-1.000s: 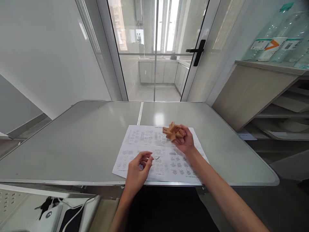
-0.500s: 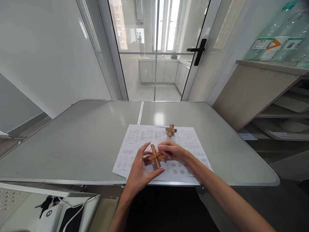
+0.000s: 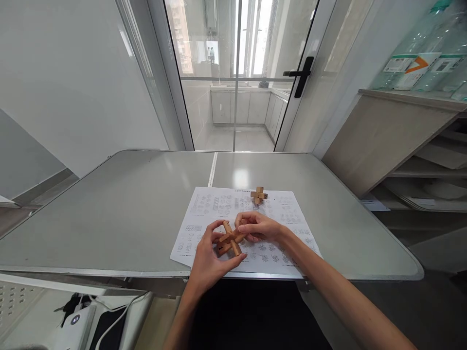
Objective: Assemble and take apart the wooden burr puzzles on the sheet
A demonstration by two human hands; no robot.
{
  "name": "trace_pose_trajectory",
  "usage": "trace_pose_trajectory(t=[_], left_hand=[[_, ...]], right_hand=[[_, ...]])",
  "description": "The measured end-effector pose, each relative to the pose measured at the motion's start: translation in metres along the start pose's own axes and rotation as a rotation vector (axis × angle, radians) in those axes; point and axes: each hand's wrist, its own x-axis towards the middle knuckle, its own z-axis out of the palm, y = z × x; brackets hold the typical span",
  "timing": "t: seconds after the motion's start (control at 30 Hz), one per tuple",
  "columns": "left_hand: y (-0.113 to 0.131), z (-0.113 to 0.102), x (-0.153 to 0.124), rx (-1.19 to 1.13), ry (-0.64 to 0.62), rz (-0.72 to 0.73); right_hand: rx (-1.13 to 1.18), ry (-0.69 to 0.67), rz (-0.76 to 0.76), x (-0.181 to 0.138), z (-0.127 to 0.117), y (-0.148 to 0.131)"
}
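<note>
Between my hands, over the printed sheet (image 3: 211,204), is a wooden burr puzzle (image 3: 230,238) made of crossed brown sticks. My left hand (image 3: 212,253) grips it from the left, with the thumb at the near end of one stick and the fingers at its far end. My right hand (image 3: 258,226) is closed in a pinch on the stick that points right; the fingers partly hide that end. Beyond my right hand, a second wooden burr puzzle (image 3: 259,195) stands on the sheet near its far edge, untouched.
The sheet lies on a grey folding table (image 3: 109,209) with a metal rim. A glass door with a black handle (image 3: 301,75) stands behind it. On the right, a shelf (image 3: 397,131) holds plastic bottles (image 3: 419,63). A white box (image 3: 75,325) and cable lie at lower left.
The burr puzzle in my hands has tilted and shifted slightly left, showing more of its crossing sticks. My left hand has closed in around it; the second puzzle has stayed put.
</note>
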Motion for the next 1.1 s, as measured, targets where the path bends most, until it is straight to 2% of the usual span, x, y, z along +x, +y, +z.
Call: trace_pose_trajectory(t=[0.27,0.57,0.7,0.9,1.1], left_hand=[[0.0021,0.0014,0.0006,0.06,0.078,-0.016],[0.0008,0.0034,0.0027,0.095,0.103,0.01],[-0.0011,0.004,0.0025,0.097,0.113,-0.006],[-0.0028,0.002,0.0023,0.007,0.085,-0.01],[-0.0038,0.0009,0.0025,-0.044,0.077,0.004]], right_hand=[[-0.11,0.109,-0.042,0.0044,0.0007,0.0028],[-0.156,0.16,-0.077,0.0068,0.0,0.0043],[-0.147,0.154,-0.065,0.0068,0.0008,0.0046],[-0.159,0.065,-0.061,0.0065,0.0021,0.0067],[-0.138,0.059,-0.059,0.0064,0.0028,0.0051]])
